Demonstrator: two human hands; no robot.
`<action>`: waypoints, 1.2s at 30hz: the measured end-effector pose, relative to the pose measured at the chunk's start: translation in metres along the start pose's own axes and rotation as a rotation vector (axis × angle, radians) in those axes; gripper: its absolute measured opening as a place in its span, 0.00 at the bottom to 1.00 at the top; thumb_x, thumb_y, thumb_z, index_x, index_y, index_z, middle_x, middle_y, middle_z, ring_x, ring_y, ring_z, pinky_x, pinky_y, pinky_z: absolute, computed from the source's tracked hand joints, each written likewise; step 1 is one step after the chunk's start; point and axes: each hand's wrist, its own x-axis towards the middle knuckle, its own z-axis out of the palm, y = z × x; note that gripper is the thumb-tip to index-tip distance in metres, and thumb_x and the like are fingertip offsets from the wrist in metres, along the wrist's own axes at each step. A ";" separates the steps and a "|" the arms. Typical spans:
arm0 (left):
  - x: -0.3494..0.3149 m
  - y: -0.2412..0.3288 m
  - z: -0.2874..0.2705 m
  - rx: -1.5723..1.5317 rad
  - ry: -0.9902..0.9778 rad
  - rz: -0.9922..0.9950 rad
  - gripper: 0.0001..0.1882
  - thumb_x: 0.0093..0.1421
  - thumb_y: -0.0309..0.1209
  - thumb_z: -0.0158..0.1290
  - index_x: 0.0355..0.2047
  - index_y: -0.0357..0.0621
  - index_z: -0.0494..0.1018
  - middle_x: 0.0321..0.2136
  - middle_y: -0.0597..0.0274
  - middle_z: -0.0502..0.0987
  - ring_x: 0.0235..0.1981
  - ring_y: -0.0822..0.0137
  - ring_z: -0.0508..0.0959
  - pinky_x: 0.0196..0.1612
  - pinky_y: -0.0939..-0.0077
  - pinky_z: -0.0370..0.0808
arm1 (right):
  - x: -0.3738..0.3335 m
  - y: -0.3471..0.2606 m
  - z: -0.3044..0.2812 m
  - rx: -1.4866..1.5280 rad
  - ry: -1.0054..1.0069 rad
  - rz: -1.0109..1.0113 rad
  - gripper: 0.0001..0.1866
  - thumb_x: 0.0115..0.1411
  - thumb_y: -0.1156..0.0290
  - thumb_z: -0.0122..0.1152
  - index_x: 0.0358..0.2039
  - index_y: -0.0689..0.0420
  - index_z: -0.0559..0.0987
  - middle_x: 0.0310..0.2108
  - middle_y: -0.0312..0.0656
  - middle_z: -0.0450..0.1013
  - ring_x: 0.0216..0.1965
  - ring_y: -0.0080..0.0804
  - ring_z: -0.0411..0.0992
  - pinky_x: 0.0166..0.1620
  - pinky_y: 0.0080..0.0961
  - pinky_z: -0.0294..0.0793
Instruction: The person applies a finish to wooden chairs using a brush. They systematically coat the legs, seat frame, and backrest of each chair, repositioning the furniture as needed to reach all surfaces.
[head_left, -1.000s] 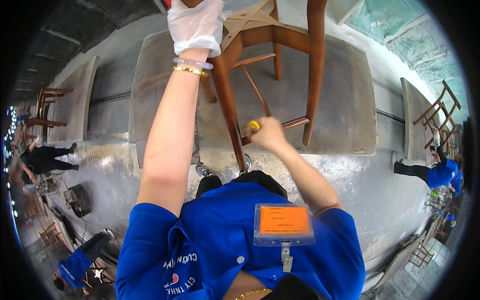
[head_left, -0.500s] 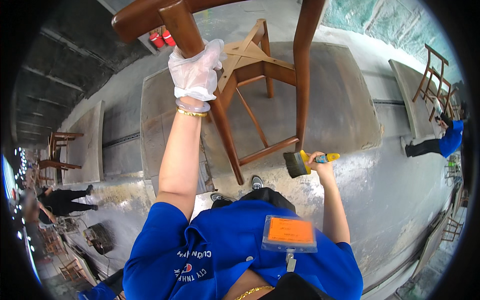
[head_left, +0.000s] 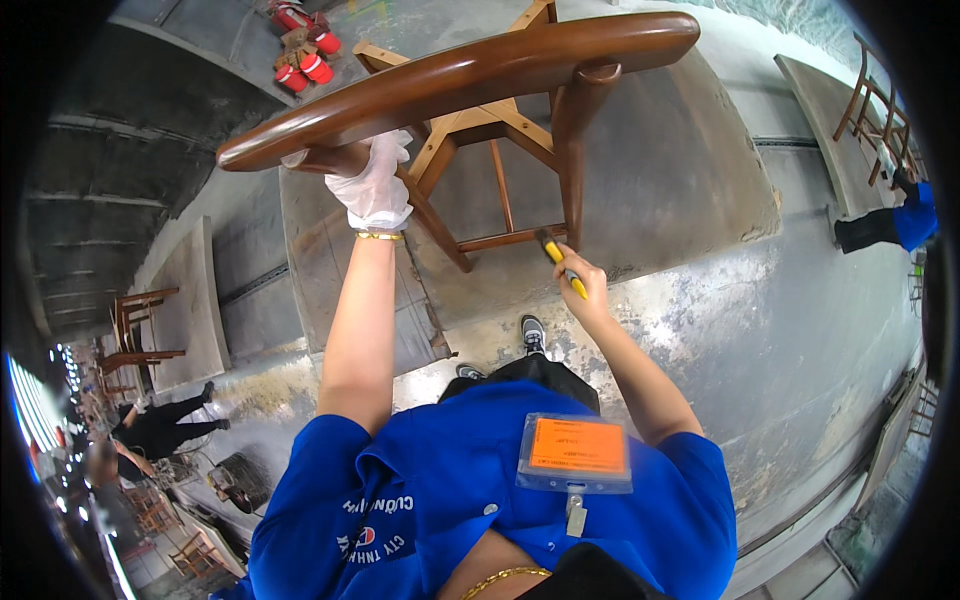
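Observation:
A brown wooden chair frame (head_left: 470,78) stands in front of me, its curved top rail closest and its seat opening crossed by pale wooden braces. My left hand (head_left: 375,190), in a thin white glove, is closed around the chair's back post just below the rail. Bare, my right hand (head_left: 586,287) grips the yellow handle of a wide paintbrush (head_left: 553,250). The brush is seen edge-on, its dark bristles close to the chair's low front stretcher; whether they touch it I cannot tell.
A large grey board (head_left: 670,170) lies beneath the chair. Red buckets (head_left: 316,68) stand at the far left. More chairs rest on boards to the left (head_left: 140,325) and right (head_left: 872,110). A co-worker in blue (head_left: 912,215) works at the right, another person (head_left: 150,430) at the left.
The chair's top rail has swung down toward me, with my left hand still holding the post. My right hand has moved left and up, turning the brush edge-on beside the stretcher.

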 end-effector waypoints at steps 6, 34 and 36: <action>-0.009 -0.003 -0.053 0.344 -0.279 0.085 0.24 0.56 0.24 0.70 0.51 0.36 0.75 0.43 0.58 0.83 0.41 0.68 0.82 0.49 0.72 0.78 | 0.013 0.041 0.086 -0.400 0.220 0.121 0.12 0.48 0.87 0.64 0.29 0.53 0.80 0.60 0.56 0.75 0.59 0.53 0.76 0.58 0.37 0.79; -0.256 -0.024 -0.586 1.137 -0.364 -0.796 0.21 0.62 0.40 0.66 0.51 0.42 0.80 0.41 0.51 0.86 0.45 0.58 0.85 0.50 0.66 0.80 | -0.024 0.071 0.158 -0.290 0.705 0.218 0.13 0.47 0.89 0.60 0.25 0.53 0.79 0.56 0.56 0.78 0.59 0.54 0.76 0.58 0.33 0.76; -0.250 -0.030 -0.565 0.976 -0.381 -0.788 0.22 0.61 0.40 0.67 0.51 0.40 0.80 0.41 0.50 0.86 0.46 0.59 0.85 0.50 0.67 0.80 | -0.033 0.062 0.162 -0.088 0.296 -0.002 0.13 0.48 0.89 0.60 0.26 0.53 0.80 0.60 0.55 0.76 0.60 0.52 0.77 0.60 0.33 0.75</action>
